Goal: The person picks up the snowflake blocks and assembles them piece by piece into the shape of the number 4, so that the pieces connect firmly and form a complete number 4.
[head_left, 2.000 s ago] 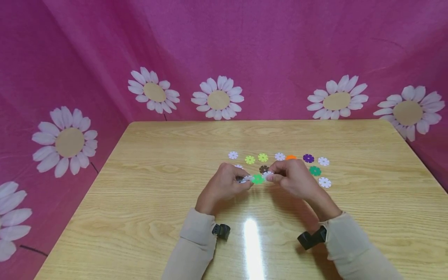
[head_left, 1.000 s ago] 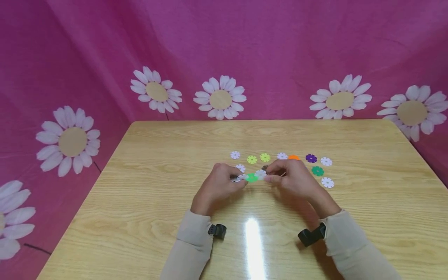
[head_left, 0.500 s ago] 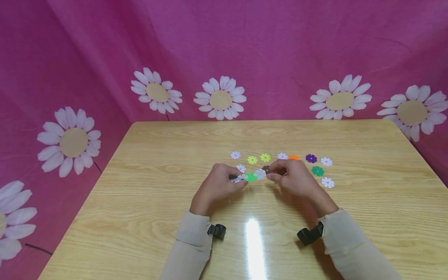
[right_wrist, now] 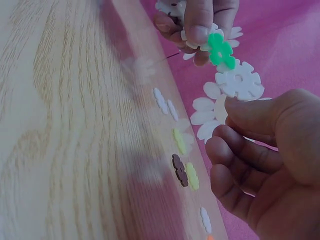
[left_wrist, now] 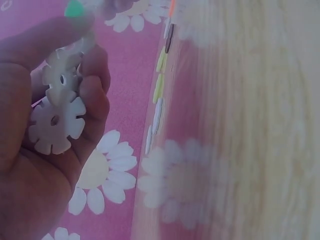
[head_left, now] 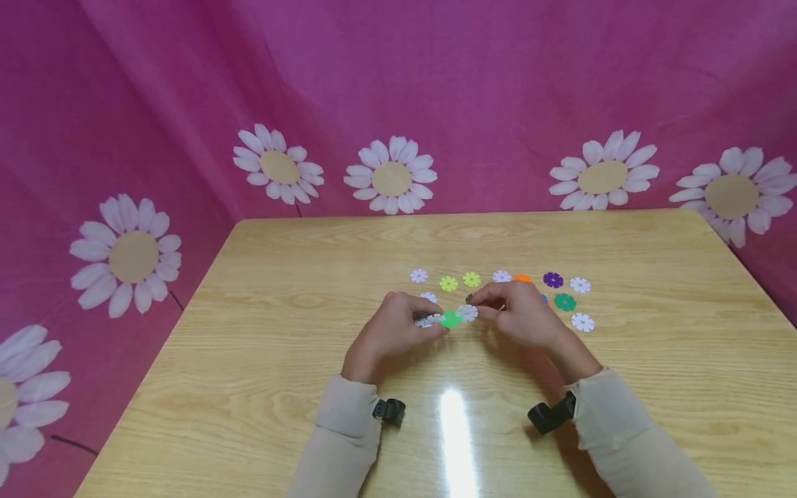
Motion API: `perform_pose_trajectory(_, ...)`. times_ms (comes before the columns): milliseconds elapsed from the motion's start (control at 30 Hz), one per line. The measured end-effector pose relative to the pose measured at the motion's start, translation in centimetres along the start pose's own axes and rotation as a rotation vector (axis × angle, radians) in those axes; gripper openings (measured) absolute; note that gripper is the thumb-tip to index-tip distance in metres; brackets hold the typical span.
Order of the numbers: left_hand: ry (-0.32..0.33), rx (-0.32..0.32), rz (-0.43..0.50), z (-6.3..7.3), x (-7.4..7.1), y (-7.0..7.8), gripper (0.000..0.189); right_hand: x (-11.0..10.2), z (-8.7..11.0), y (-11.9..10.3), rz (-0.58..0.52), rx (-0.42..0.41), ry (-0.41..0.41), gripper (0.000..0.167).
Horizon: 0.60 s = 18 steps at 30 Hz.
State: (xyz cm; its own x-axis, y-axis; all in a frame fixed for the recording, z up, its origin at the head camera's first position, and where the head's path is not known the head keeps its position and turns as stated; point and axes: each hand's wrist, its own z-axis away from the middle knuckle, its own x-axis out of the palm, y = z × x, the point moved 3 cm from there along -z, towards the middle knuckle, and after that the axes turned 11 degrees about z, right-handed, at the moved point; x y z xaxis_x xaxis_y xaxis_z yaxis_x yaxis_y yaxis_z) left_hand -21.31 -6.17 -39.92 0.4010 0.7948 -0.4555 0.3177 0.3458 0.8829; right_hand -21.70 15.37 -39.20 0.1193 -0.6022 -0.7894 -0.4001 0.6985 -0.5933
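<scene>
My left hand grips a short chain of notched plastic interlocking discs above the table. Two white discs of it lie against the palm in the left wrist view. Past the left thumb come a bright green disc and, slotted onto it, a white disc at the chain's free end. My right hand pinches the lower edge of that end disc between thumb and forefinger. Its other fingers curl beneath, holding nothing. A brown disc lies on the table behind the right fingertips.
Loose discs lie on the wooden table beyond the hands: white, yellow-green, orange, purple and dark green. A pink curtain with daisies stands behind the table's far edge.
The right hand has brought its white disc against the green one, where it now sits attached. The right fingers have shifted back to its outer edge. The left hand has barely moved.
</scene>
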Motion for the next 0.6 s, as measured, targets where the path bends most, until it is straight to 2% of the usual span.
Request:
perform_pose_trajectory(167, -0.017, -0.026, -0.009, 0.4, 0.0, 0.1, 0.019, 0.2, -0.3, 0.3, 0.027, 0.022, -0.010, 0.010)
perform_pose_trajectory(400, 0.038, -0.066, -0.050, 1.0, -0.7, 0.0, 0.033, 0.6, -1.4, 1.3, 0.148, 0.064, -0.002, 0.006)
perform_pose_trajectory(600, 0.040, -0.053, -0.071, 1.1, -1.1, 0.0, 0.033, 0.9, -2.4, 2.0, 0.244, 0.113, -0.030, 0.010)
